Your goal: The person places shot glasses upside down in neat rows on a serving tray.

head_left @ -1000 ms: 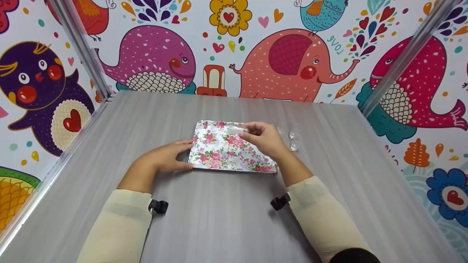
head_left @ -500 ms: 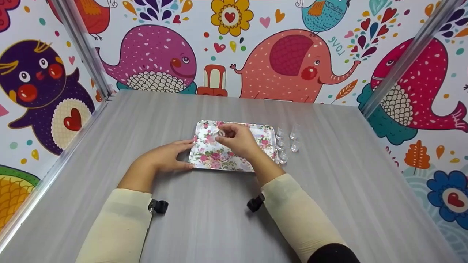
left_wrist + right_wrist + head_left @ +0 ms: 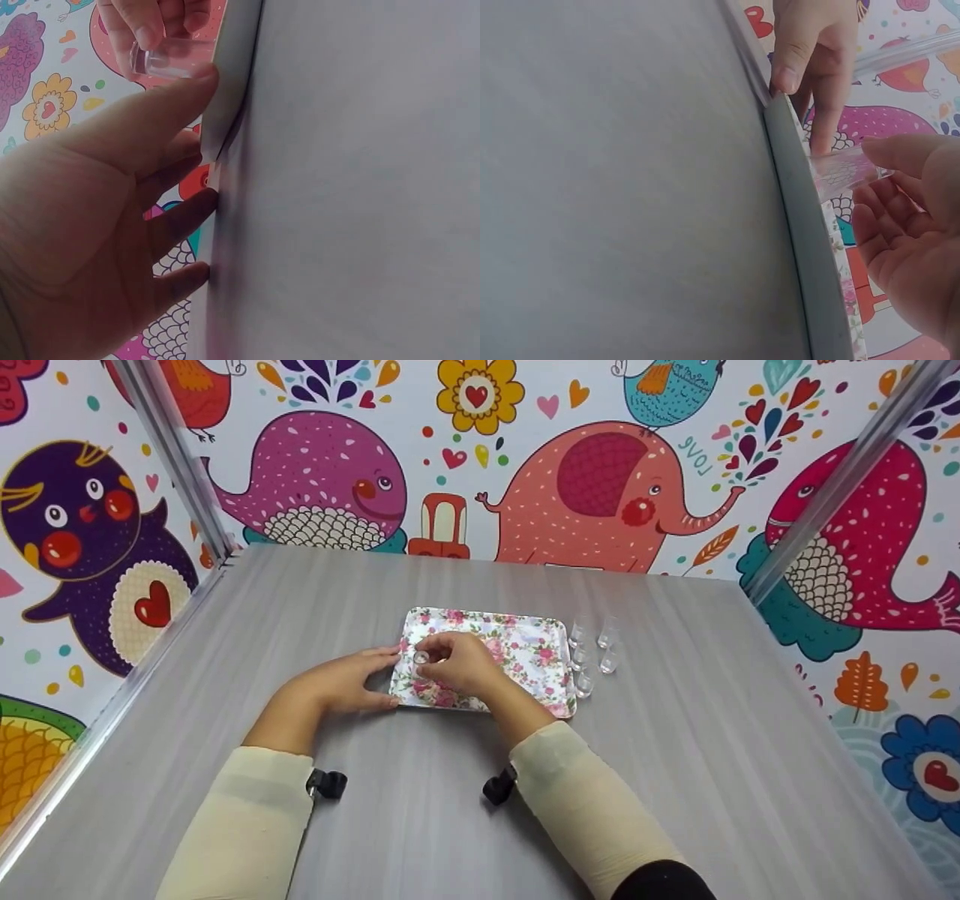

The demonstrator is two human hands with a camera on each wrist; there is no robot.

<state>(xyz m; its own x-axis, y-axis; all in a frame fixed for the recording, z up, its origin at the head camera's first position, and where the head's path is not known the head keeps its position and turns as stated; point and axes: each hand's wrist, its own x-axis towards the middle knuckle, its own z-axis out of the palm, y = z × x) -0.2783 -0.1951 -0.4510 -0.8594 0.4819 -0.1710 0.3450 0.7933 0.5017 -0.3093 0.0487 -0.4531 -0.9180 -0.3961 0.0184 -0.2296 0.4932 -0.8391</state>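
A white tray with pink roses lies on the table in the head view. My left hand touches its left edge, fingers spread, with the thumb at the near-left corner; in the left wrist view the thumb rests against the rim. Over the tray's left part, my right hand pinches a small clear glass between thumb and fingers. In the right wrist view the glass stands on or just above the tray surface; whether it touches cannot be told.
Several more small clear glasses stand in two rows on the grey table, right beside the tray. Behind the table rises a wall printed with cartoon animals. Metal posts stand at the back corners.
My right hand has carried the glass leftward across the tray, then a little nearer to me. The glasses at the right have come into full view. My left hand has stayed at the tray's edge.
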